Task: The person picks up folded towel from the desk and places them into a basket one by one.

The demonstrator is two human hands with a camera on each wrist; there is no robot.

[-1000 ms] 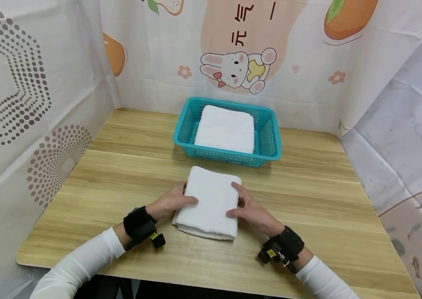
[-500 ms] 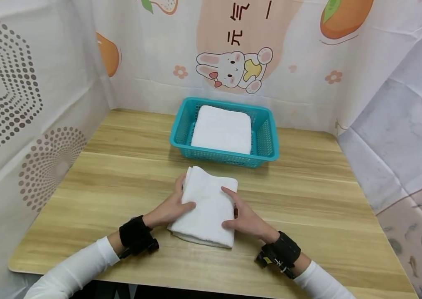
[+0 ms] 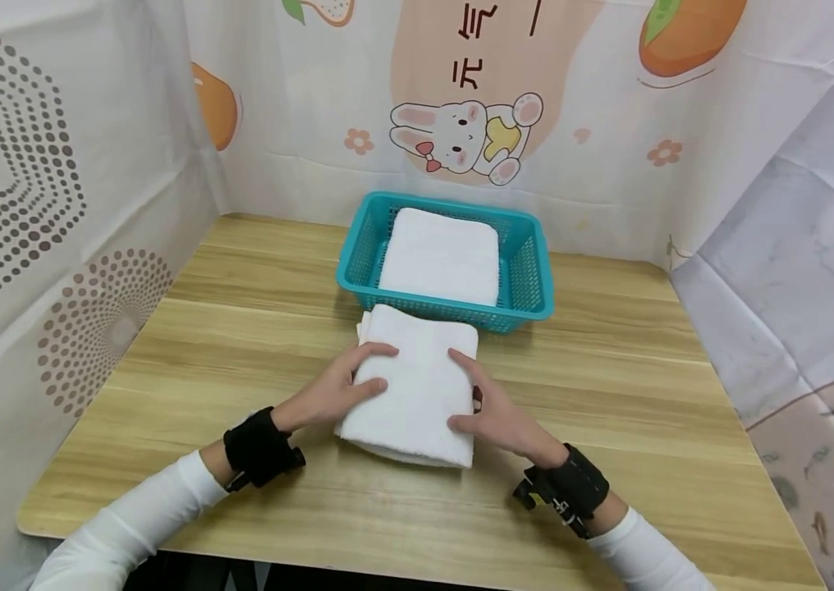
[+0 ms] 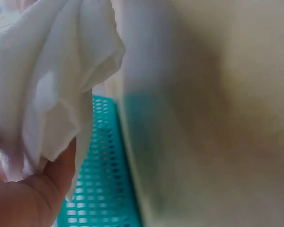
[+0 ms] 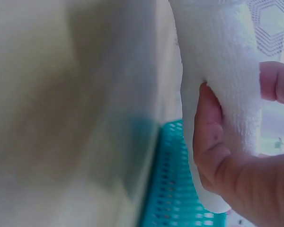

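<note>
Between my two hands is a folded white towel (image 3: pixel 417 386), its layers showing along the left side. My left hand (image 3: pixel 336 390) grips the left edge, thumb and a finger on top and other fingers tucked among the folds. On the opposite edge my right hand (image 3: pixel 501 414) pinches the towel, with fingers curled into its side in the right wrist view. Both wrist views show the towel (image 4: pixel 42 85) raised off the table. Just beyond it stands a teal plastic basket (image 3: pixel 544 279), its near rim close behind the towel's far edge.
Inside the basket lies another folded white towel (image 3: pixel 441 256). The wooden table (image 3: pixel 631 410) spreads to both sides, with its front edge near the forearms. A printed curtain (image 3: pixel 299 98) hangs behind the table and at its sides.
Both hands have lifted the towel and carried it forward, closer to the basket. A left-hand finger now lies over the top of the towel.
</note>
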